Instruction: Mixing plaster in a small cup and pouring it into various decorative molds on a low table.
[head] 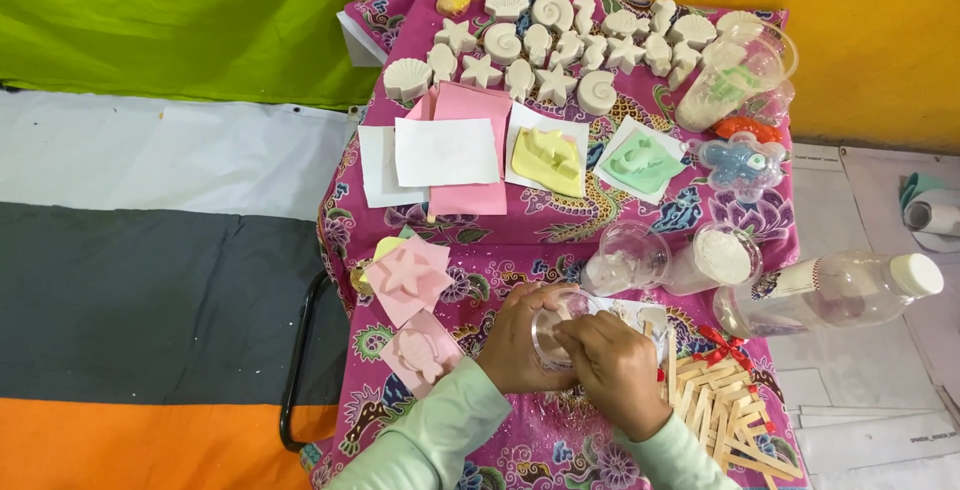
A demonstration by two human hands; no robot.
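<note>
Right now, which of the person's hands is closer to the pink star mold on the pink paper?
Left. The left hand cups a clear plastic cup just right of the pink star mold. The right hand sits farther right, beyond the cup.

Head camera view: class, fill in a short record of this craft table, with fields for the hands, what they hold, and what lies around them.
Left hand: cups a clear plastic cup from the left.
Right hand: fingers at the cup's rim.
Table cover: pink patterned cloth.
Far edge: rows of white plaster shells and stars.
Middle: paper squares, yellow mould, green mould.
Right: lying clear bottle, cup of white powder, wooden stick trivet.
</note>
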